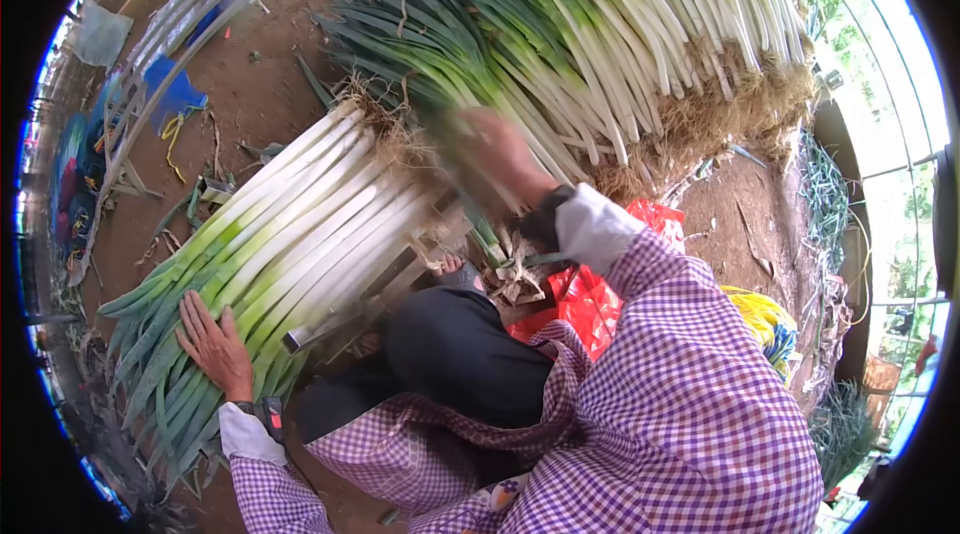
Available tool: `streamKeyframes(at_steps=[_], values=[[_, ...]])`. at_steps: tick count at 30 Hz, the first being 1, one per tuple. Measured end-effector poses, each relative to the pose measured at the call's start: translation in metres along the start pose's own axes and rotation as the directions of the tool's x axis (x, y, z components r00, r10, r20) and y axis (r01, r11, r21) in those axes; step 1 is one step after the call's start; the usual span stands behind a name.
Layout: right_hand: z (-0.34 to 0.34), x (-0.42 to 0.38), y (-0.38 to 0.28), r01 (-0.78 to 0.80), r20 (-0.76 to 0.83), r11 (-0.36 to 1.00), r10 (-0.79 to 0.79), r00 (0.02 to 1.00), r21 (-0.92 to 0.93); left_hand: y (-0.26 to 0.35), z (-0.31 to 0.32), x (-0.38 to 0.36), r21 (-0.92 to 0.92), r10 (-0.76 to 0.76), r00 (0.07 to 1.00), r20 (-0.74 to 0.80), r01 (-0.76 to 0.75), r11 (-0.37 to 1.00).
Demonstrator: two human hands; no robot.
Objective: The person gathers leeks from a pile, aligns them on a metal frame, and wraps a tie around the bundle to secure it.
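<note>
A bundle of large green onions (318,184) lies slanting across a low support in front of me, white stems and roots toward the upper right. My left hand (215,346) rests flat on its green leaves, fingers stretched out. Near the root end, my right hand (505,156) is smeared by motion, between this bundle and the big pile of green onions (600,54). A dark brownish streak (455,159) shows beside the right fingers; I cannot tell whether they hold it.
Red plastic bags (585,299) and loose dry leaves (515,274) lie by my knees. A yellow bundle (760,324) sits to the right. Curved metal poles (190,44) and a blue plastic piece (170,94) are at upper left, over bare soil (255,64).
</note>
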State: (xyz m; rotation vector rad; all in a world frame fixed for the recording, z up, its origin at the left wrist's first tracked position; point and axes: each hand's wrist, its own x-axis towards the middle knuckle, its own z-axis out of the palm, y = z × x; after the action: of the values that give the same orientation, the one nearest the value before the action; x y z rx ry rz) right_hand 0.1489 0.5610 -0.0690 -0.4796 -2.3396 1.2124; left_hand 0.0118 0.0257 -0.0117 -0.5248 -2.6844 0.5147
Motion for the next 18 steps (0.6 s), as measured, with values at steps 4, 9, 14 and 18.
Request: streamKeyframes(at_steps=[4, 9, 14, 18], values=[[-0.046, -0.029, 0.153, -0.254, -0.133, 0.905, 0.221, 0.966, -0.342, -0.002, 0.004, 0.000, -0.011, 0.008, 1.000, -0.026, -0.009, 1.000], [-0.043, -0.056, 0.212, -0.351, -0.102, 0.784, 0.350, 0.931, -0.512, -0.002, 0.003, -0.001, -0.038, 0.021, 0.999, -0.045, -0.023, 0.999], [-0.036, -0.057, 0.219, -0.356, -0.052, 0.734, 0.402, 0.914, -0.578, 0.002, -0.005, -0.001, -0.044, 0.010, 1.000, -0.021, -0.010, 0.999], [-0.047, -0.047, 0.222, -0.413, -0.017, 0.751, 0.473, 0.881, -0.516, -0.001, -0.005, -0.001, -0.038, 0.015, 1.000, -0.007, -0.015, 0.999]])
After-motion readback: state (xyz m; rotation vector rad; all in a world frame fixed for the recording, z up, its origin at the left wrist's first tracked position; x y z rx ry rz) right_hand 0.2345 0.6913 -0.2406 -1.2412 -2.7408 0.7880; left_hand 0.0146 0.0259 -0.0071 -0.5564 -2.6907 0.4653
